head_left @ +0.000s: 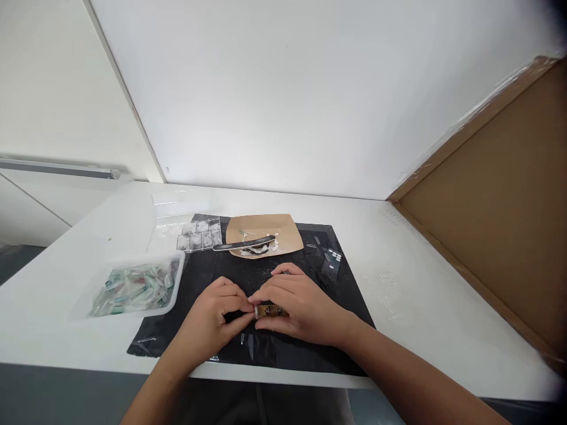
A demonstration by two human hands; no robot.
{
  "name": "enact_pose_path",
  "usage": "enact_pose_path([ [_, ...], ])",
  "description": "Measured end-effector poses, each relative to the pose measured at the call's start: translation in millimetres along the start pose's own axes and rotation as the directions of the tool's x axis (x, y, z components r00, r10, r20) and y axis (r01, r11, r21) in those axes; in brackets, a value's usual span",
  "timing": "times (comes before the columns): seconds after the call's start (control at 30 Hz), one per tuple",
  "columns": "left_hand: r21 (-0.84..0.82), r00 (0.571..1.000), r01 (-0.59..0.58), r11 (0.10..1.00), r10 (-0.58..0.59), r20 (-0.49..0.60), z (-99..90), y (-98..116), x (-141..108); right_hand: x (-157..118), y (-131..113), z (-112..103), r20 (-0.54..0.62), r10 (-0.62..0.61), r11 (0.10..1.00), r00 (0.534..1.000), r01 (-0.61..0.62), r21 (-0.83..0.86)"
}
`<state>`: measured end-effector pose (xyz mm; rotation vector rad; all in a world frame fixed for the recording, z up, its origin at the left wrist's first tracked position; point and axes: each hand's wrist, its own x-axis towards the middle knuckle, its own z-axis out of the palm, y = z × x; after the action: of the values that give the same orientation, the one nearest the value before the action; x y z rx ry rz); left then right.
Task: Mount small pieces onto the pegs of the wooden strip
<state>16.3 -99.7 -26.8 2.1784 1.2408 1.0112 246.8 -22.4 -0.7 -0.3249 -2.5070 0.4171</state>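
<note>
Amber-brown and narrow, the small piece with dark spots (272, 311) lay between the hands, low over the black mat (212, 268) on the white tabletop (416, 283); the right hand (305, 304) had its grip closed on it, thumb below and fingers above; the left hand (215, 313) had thumb and forefinger drawn together at its pale end, though whether that grip clasped it could not be told. Close fingertip work at that end was in hand; so slight a piece seemed to call for a steady right hold and light left fingers. Both forearms slanted inward from the near edge, wrists low, knuckles arched. Beyond lay a brown cardboard tray (290, 230) with a long black curved strip (243, 243) across it; leftward sat a translucent plastic tub (179, 286) of greenish packets (137, 286).
</note>
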Motion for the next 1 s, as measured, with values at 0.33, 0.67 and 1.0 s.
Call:
enact_pose_path([
  [0.33,0.002,1.000,-0.004,1.000,0.004,-0.002,0.1,-0.5,0.3,-1.3,2.3,2.3,-0.049,-0.003,1.000,0.999,0.003,-0.002],
  [0.67,0.007,0.999,0.029,1.000,-0.029,0.017,-0.3,0.4,0.5,2.7,-0.4,-0.8,-0.027,0.038,0.992,0.999,-0.034,0.122],
  [1.0,0.010,0.996,0.069,0.998,-0.070,0.052,-3.2,0.3,-1.6,-1.2,26.7,-32.6,-0.100,0.271,0.962,0.957,-0.270,0.024],
])
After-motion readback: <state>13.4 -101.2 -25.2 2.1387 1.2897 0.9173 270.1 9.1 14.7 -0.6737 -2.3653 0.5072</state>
